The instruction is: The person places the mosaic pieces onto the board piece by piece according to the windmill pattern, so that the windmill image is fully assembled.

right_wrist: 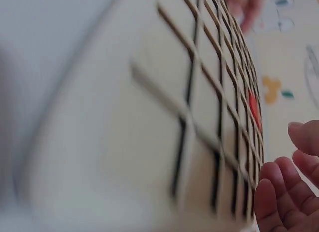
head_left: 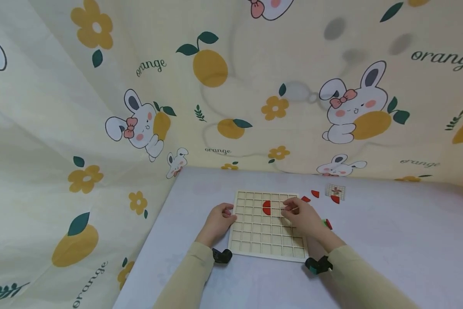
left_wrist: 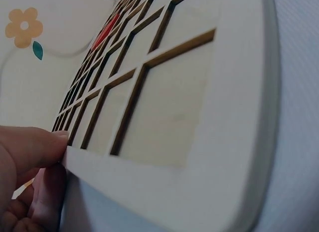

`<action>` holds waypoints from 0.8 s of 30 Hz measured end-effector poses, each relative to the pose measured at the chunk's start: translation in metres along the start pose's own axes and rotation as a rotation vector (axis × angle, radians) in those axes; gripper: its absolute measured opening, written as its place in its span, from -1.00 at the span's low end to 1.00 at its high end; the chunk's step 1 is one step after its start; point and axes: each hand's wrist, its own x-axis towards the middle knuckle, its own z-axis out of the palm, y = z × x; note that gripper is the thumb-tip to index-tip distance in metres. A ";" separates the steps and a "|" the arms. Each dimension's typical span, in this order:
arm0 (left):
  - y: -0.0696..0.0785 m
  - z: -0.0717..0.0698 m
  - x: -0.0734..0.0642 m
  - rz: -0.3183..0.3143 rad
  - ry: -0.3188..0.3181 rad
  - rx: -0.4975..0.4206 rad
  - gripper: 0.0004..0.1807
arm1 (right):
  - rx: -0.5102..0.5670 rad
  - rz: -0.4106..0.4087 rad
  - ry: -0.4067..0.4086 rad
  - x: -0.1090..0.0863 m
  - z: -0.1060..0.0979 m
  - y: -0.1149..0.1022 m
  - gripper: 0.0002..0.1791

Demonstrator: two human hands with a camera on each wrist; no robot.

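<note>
What the next move turns on, I judge, is the short sideways gap between the right hand (head_left: 302, 218) and the red half-disc (head_left: 267, 205) on the grid board (head_left: 254, 237). The half-disc (it looks like two quarter pieces meeting at a grid bar) lies just left of the right fingertips, its straight side facing them and its long axis running near to far. The right hand is clearly the nearer.

That hand hangs over the board's right side, fingers loosely bent and thumb apart, with no piece visible between them. The left hand (head_left: 218, 221) grasps the board's left edge, thumb on the rim and fingers curled below, so the board lies between both hands on the bench (head_left: 393, 244). Beyond the right hand are loose red pieces (head_left: 335, 199), one overlapping the pattern card (head_left: 335, 189); a green-and-red cluster (head_left: 328, 224) sits beside its wrist, partly hidden.
</note>
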 end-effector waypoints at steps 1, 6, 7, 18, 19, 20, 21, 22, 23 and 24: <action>0.000 -0.001 0.001 0.003 0.002 0.003 -0.59 | -0.010 0.011 0.010 0.000 -0.007 0.003 -0.58; 0.000 -0.002 0.001 0.001 0.000 0.005 -0.59 | -0.069 0.075 0.051 0.002 -0.040 0.017 -0.52; 0.000 -0.002 0.001 0.000 0.000 0.003 -0.59 | -0.081 0.088 0.052 0.002 -0.045 0.019 -0.50; 0.002 -0.002 0.000 0.015 -0.016 -0.022 -0.60 | -0.139 0.145 0.017 0.008 -0.077 0.043 -0.43; 0.002 -0.002 0.000 0.013 -0.016 -0.021 -0.59 | -0.138 0.145 0.013 0.007 -0.078 0.045 -0.43; 0.002 -0.003 0.000 0.013 -0.016 -0.017 -0.59 | -0.136 0.149 0.003 0.006 -0.079 0.048 -0.44; 0.002 -0.003 0.000 0.012 -0.017 -0.015 -0.59 | -0.134 0.155 -0.011 0.004 -0.080 0.050 -0.43; 0.001 -0.004 0.000 0.011 -0.019 -0.014 -0.59 | -0.133 0.161 -0.023 0.002 -0.081 0.052 -0.43; 0.001 -0.004 -0.001 0.013 -0.021 -0.012 -0.59 | -0.131 0.166 -0.036 -0.001 -0.082 0.055 -0.42; 0.000 -0.004 -0.001 0.012 -0.021 -0.011 -0.59 | -0.132 0.169 -0.045 -0.003 -0.083 0.057 -0.42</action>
